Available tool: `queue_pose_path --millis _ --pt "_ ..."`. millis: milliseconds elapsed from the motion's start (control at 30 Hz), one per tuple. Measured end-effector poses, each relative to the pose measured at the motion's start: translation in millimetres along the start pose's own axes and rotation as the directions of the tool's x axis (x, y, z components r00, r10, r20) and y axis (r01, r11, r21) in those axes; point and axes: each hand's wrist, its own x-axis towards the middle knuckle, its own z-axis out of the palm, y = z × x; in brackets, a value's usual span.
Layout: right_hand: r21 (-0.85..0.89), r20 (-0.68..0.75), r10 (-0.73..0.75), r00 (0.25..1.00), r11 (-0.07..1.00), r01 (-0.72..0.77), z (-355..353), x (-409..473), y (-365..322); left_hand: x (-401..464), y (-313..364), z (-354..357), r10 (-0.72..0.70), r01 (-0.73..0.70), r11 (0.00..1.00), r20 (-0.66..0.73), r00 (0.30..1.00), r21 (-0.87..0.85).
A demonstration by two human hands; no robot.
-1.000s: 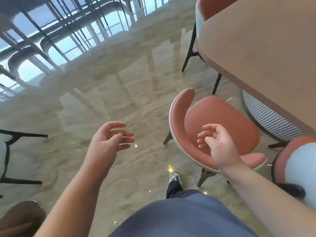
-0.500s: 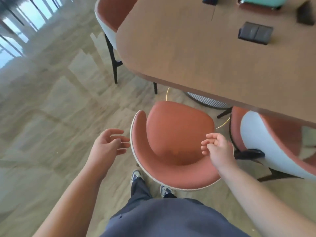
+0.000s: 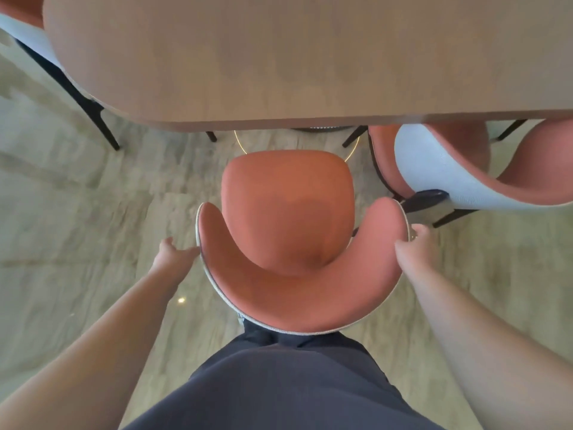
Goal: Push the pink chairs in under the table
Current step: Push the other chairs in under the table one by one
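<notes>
A pink chair (image 3: 288, 209) with a curved backrest and pale outer shell stands straight in front of me, its seat front just short of the brown table (image 3: 279, 63) edge. My left hand (image 3: 175, 256) reaches with straight fingers to the outer shell at the backrest's left end and touches it. At the right end, my right hand (image 3: 415, 246) grips the backrest, with the thumb on the pink inside and the fingers round the outside. A second pink chair (image 3: 459, 172) with a white back stands to the right, partly under the table.
A third chair (image 3: 28, 32) with black legs stands at the table's far left corner. The floor (image 3: 77, 212) is glossy beige stone. My dark trousers (image 3: 279, 383) and a shoe sit right behind the chair's back. The right chair's black leg lies close to my right hand.
The view has swung to face the table square on. Both hands moved apart from mid-air to the two ends of the chair's backrest, and the right hand took hold.
</notes>
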Motion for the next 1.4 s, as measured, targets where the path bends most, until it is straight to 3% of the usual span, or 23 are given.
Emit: queue_pose_path --millis 100,167,300,533,900,1400 --pt "-0.027 0.083 0.158 0.984 0.987 -0.156 20 31 2 30 6 17 -0.121 0.137 0.980 0.113 0.986 -0.146" --pt "-0.033 0.094 0.189 0.977 0.982 -0.187 26 45 2 39 14 26 -0.111 0.141 0.976 0.182 0.977 -0.163" --pt "-0.127 0.085 0.227 0.970 0.968 -0.215 39 74 0 63 30 49 -0.060 0.063 0.997 0.057 0.997 -0.048" --pt "-0.186 0.151 0.253 0.955 0.957 -0.224 36 105 -5 84 37 65 -0.089 0.098 0.991 -0.095 0.991 0.087" --pt "-0.022 0.174 0.175 0.969 0.985 -0.174 35 109 0 89 33 63 -0.016 0.025 0.997 -0.117 0.993 0.075" --pt "-0.001 0.186 0.004 0.982 1.000 -0.004 37 158 -74 135 114 36 0.088 -0.070 0.988 -0.131 0.988 0.135"
